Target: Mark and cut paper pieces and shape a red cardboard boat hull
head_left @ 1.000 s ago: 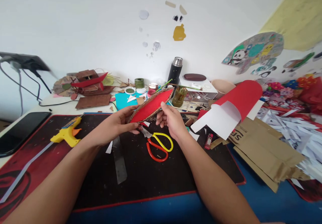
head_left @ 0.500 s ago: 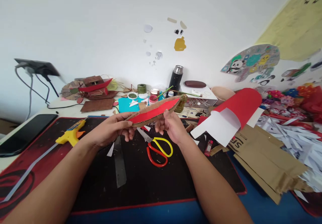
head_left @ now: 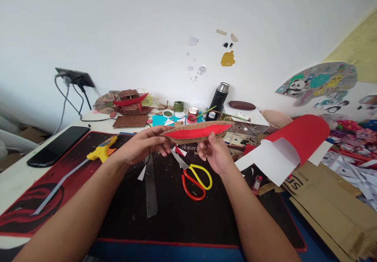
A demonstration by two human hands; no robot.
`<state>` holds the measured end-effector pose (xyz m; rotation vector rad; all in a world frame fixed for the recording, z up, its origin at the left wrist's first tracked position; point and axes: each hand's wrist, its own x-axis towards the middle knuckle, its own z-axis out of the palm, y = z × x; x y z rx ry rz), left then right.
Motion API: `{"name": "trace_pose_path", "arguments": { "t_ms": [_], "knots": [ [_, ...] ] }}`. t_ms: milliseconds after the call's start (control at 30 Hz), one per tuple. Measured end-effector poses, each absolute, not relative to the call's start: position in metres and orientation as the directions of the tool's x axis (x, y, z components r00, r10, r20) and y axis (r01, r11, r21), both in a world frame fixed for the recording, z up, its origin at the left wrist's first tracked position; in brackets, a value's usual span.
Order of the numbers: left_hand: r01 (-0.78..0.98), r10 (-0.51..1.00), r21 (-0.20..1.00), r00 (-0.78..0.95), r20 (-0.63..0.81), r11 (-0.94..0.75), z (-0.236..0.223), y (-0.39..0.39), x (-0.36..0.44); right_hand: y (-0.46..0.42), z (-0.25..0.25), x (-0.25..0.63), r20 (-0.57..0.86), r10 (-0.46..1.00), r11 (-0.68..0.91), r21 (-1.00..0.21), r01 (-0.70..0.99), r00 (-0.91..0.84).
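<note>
A small cardboard boat (head_left: 198, 131), long and pointed at both ends with a red inside, is held up over the black mat. My left hand (head_left: 149, 144) grips its left end between thumb and fingers. On the near side, toward the right, my right hand (head_left: 216, 152) holds the edge, its thumb raised against the rim and its fingers curled below. Beneath the boat lie scissors (head_left: 194, 179) with one red and one yellow handle, blades partly apart. A clear ruler (head_left: 151, 195) and a white paper scrap (head_left: 141, 173) rest beside my left hand.
A yellow glue gun (head_left: 102, 151) and a black phone (head_left: 59, 146) lie on the left. Brown-and-red model pieces (head_left: 131, 103), paint jars (head_left: 178, 106) and a black flask (head_left: 218, 99) stand at the back. Rolled red paper (head_left: 306, 136) and cardboard sheets (head_left: 332, 203) are on the right.
The view has turned slightly left, so most things sit further right in the picture. The boat has gone from slanting up at the right to nearly level, still held in both hands.
</note>
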<state>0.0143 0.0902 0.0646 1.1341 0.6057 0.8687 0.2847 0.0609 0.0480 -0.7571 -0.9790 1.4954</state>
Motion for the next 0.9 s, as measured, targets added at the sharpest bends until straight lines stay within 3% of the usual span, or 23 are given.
{"name": "trace_pose_path", "arguments": {
  "t_ms": [900],
  "knots": [
    [-0.190,0.853,0.975,0.521,-0.003,0.120,0.0647,0.0943,0.0085,0.0580,0.0476,0.2847,0.093,0.973,0.002,-0.917,-0.399,-0.210]
  ]
}}
